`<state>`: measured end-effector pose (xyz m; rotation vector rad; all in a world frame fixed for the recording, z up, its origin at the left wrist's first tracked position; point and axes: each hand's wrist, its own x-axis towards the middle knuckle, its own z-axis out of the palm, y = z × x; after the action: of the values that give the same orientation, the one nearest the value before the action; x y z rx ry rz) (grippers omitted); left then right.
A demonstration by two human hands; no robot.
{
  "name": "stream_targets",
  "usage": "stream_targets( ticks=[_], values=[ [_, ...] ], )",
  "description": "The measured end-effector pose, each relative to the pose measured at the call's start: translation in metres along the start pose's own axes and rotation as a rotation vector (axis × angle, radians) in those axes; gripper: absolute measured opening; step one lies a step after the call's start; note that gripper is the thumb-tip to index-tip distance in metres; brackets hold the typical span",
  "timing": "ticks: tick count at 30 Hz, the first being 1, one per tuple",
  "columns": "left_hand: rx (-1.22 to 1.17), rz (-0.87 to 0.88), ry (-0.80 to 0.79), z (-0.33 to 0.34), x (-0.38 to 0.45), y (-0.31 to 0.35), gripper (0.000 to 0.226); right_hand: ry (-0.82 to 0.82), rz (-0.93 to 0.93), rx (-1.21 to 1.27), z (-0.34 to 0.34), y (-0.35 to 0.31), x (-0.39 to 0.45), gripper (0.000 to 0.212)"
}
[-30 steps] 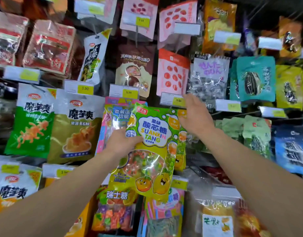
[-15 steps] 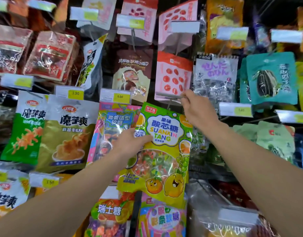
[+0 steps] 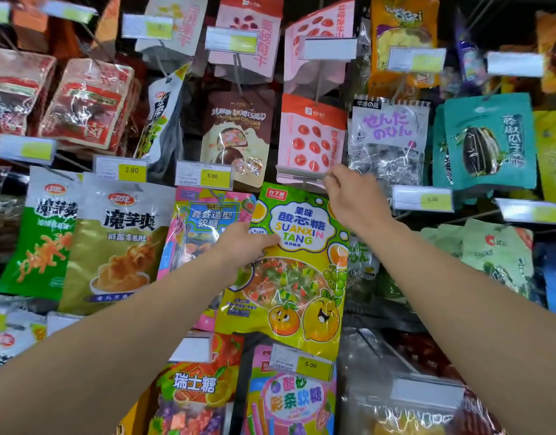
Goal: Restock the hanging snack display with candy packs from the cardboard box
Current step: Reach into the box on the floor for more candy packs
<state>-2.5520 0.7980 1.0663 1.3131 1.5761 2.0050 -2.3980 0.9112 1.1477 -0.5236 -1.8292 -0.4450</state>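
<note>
At the far left of the hanging snack display, a green konjac snack pack [image 3: 39, 237] and an olive-gold konjac pack [image 3: 119, 246] are hanging side by side, under a yellow price tag reading 3.90 [image 3: 121, 172]. Next to them, a pink and blue gummy candy pack [image 3: 204, 221] is hanging below a tag marked 5.00 [image 3: 204, 178], and part of it is sitting behind the left hand.

The left hand [image 3: 242, 244] is reaching up from the lower left and gripping the left edge of the yellow-green Suanxin Tang candy pack [image 3: 297, 271], with the thumb pressing on the front beside the printed name and the fingers hidden behind the pack. The pack is being held upright against the display, in the middle row, its top edge sitting just below a pink pouch printed with red fruit [image 3: 311, 142].

The right hand [image 3: 353, 199] is raised just above the pack's top right corner, its fingertips pinching the end of a pale tag holder [image 3: 302, 176] on the peg in front of that pouch.

Further right, a clear bag with purple Japanese lettering [image 3: 388, 139] is hanging beside a teal sunflower seed pack [image 3: 487, 142]. Below the held pack, a rainbow sour strip candy pack [image 3: 294, 400] is showing under another 5.00 tag [image 3: 302, 361].
</note>
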Motion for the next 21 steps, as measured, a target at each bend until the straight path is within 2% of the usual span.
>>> stream_targets(
  ticks=[4,13,16,18,20,21],
  values=[
    [-0.008,-0.029,0.020,0.001,0.001,0.002,0.077,-0.011,-0.013,-0.008,-0.001,0.001,0.000,0.029],
    [0.087,-0.057,0.040,-0.002,-0.005,-0.002,0.061,-0.018,0.004,-0.010,-0.001,0.000,-0.002,0.032],
    [0.096,-0.048,0.045,0.000,-0.005,-0.003,0.066,-0.003,-0.005,-0.006,-0.001,-0.004,-0.005,0.031],
    [0.100,-0.045,0.041,0.003,-0.006,-0.001,0.054,-0.003,0.004,-0.002,-0.001,-0.005,-0.006,0.031],
    [0.130,-0.055,0.051,0.005,-0.006,0.003,0.027,-0.009,0.026,0.024,-0.001,-0.007,-0.007,0.030],
    [0.120,-0.053,0.051,0.006,-0.006,0.004,0.029,-0.011,0.033,0.038,-0.001,-0.008,-0.008,0.030]
  ],
)
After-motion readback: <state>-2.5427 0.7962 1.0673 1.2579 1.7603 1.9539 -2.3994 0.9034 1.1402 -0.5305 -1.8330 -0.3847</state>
